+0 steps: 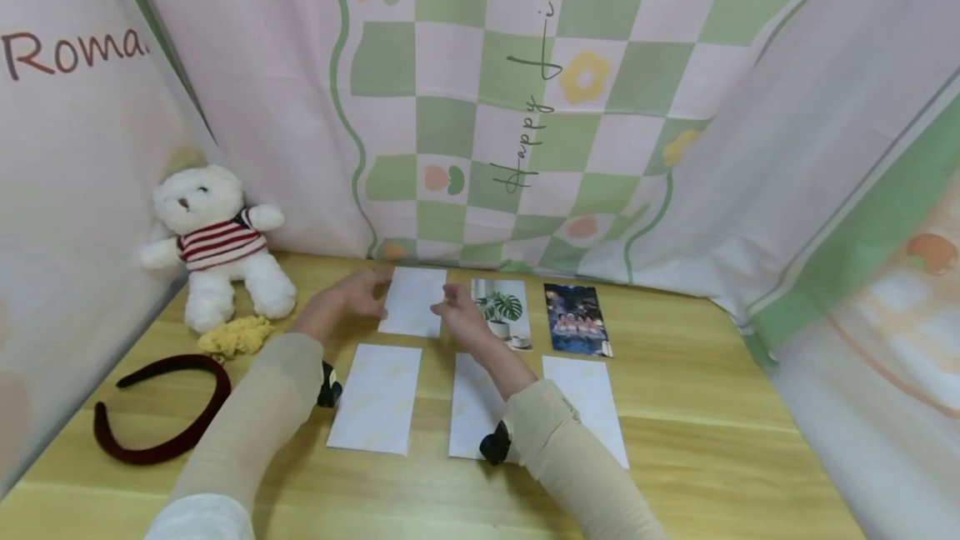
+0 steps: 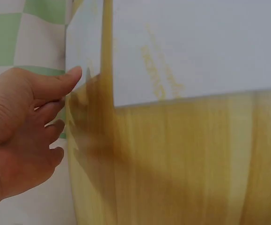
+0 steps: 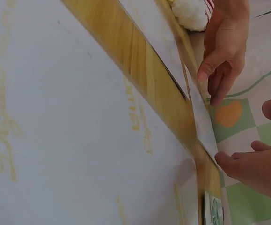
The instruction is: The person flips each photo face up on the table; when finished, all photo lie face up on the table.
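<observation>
A white photo card [image 1: 414,302] lies at the back left of two rows, blank side up with faint yellow print. By its left edge is my left hand [image 1: 351,297], thumb and fingers loosely bent and nothing gripped. My right hand [image 1: 467,320] hovers at the card's right edge, fingertips close to it, partly covering the photo of a potted plant [image 1: 504,304]. In the right wrist view, the right hand [image 3: 259,168] has thumb and fingers spread apart. Farther right lies a photo of people in a dark blue scene [image 1: 576,319], picture side up.
Three more white cards form the front row: left [image 1: 375,398], middle [image 1: 468,394], partly under my right forearm, and right [image 1: 588,394]. To the left are a white teddy bear [image 1: 221,248], a yellow scrunchie [image 1: 236,336] and a dark red headband [image 1: 165,444]. Patterned curtain [image 1: 510,132] hangs behind.
</observation>
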`<action>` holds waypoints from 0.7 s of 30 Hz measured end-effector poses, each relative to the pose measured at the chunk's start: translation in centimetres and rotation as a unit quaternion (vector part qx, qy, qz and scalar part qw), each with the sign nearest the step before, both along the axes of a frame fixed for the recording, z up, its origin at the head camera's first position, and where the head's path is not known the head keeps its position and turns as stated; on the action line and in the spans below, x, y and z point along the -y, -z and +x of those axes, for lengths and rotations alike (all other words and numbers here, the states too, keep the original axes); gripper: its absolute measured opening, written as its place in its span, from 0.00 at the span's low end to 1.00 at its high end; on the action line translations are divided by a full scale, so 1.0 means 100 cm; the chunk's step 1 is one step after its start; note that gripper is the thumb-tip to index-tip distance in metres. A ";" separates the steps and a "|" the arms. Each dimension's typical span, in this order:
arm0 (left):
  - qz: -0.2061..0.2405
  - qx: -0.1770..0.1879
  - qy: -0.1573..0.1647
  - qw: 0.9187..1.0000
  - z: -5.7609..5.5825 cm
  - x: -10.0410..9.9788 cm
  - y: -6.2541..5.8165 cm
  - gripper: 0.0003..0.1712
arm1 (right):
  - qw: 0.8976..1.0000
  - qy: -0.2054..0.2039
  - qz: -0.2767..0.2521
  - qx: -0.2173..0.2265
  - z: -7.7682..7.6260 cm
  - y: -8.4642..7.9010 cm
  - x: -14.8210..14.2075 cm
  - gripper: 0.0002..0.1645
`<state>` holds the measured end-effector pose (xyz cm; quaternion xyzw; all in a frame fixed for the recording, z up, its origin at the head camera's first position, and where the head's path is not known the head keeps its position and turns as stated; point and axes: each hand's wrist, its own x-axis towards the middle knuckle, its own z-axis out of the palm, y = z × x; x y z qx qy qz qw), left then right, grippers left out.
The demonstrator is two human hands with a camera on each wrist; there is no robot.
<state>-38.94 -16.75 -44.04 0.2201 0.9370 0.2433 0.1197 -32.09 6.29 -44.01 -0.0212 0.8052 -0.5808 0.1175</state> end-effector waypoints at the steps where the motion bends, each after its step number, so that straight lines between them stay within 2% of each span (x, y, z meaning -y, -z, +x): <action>1: -0.011 0.006 0.000 1.000 0.000 0.001 0.001 0.48 | 1.000 -0.003 0.001 0.001 0.001 0.001 0.001 0.39; 6: -0.049 0.019 0.002 0.999 0.003 0.005 0.004 0.46 | 1.000 -0.015 -0.007 0.013 0.002 0.002 0.004 0.40; 10: -0.050 0.019 0.006 0.999 0.004 0.007 0.006 0.44 | 0.999 -0.017 -0.025 0.034 0.001 0.001 0.005 0.41; 15: -0.042 0.024 -0.001 0.999 0.006 0.009 0.006 0.44 | 0.996 -0.002 -0.075 0.056 -0.003 0.000 0.006 0.42; 21: -0.040 0.015 0.004 0.999 0.004 0.006 0.008 0.44 | 0.988 0.026 -0.142 0.054 -0.006 0.000 0.006 0.42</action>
